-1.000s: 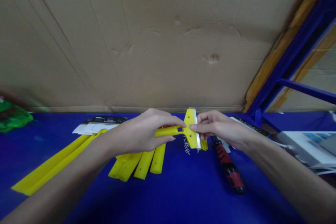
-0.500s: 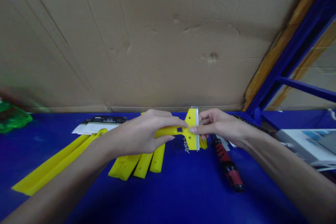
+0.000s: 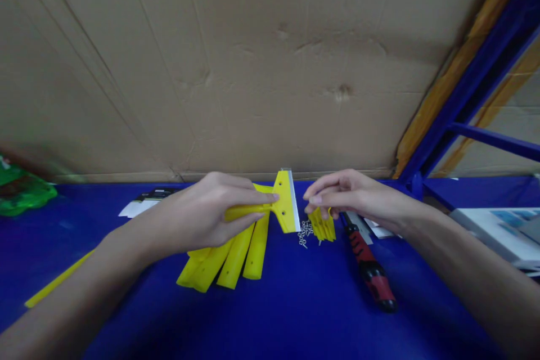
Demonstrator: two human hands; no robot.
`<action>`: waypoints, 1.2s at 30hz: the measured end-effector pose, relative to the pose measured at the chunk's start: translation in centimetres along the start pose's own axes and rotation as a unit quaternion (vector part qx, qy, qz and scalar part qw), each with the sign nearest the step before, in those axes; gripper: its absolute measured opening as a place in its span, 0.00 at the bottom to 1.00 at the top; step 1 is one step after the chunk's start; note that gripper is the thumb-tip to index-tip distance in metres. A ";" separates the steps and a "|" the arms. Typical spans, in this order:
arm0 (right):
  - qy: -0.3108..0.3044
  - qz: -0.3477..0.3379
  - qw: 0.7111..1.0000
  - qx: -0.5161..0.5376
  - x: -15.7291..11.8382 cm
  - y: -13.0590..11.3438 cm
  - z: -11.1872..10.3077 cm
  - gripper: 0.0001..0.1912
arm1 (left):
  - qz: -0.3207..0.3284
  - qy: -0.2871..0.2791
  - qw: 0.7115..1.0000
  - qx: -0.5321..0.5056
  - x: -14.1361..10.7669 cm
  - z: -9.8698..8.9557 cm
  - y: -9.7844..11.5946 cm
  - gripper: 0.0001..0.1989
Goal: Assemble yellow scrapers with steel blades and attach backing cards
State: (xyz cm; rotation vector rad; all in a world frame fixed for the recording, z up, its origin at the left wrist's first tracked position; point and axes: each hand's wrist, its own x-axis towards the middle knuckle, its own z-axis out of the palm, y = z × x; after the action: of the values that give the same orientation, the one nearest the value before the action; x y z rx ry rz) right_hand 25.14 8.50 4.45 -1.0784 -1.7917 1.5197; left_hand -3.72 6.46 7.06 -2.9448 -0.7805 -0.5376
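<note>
My left hand (image 3: 223, 205) is closed around the handle of a yellow scraper (image 3: 285, 202), its forefinger lying along the top. The scraper's wide head points right, with a pale metallic blade strip along its edge and two small holes. Just right of the blade, apart from it, is my right hand (image 3: 343, 194). Its thumb and forefinger are pinched together; whatever they hold, if anything, is too small to make out. Below those fingertips lie small yellow pieces (image 3: 324, 228) and a little heap of screws (image 3: 304, 232).
Several yellow handles (image 3: 232, 261) lie beneath my left hand, another yellow length (image 3: 59, 280) farther left. A red-and-black screwdriver (image 3: 371, 270) rests on the blue table (image 3: 295, 309) at right. Printed cards (image 3: 145, 202), a green plastic bag (image 3: 29, 191) and a white box (image 3: 493, 230) sit farther out.
My left hand has drawn the scraper leftward, away from my right hand. My right thumb and fingers have come off the scraper's head, uncovering the screws and small yellow pieces.
</note>
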 end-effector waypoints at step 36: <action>0.094 -0.380 0.766 -0.511 0.0 1.3 3.6 0.14 | -0.012 -0.102 0.993 -0.062 -0.5 1.7 0.9 0.14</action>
State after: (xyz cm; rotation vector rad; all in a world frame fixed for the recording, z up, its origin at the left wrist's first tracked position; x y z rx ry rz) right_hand 22.45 6.67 2.45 -0.6622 -2.4787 -0.1324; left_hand -3.12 5.66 5.35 -3.1457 -0.8304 -0.2977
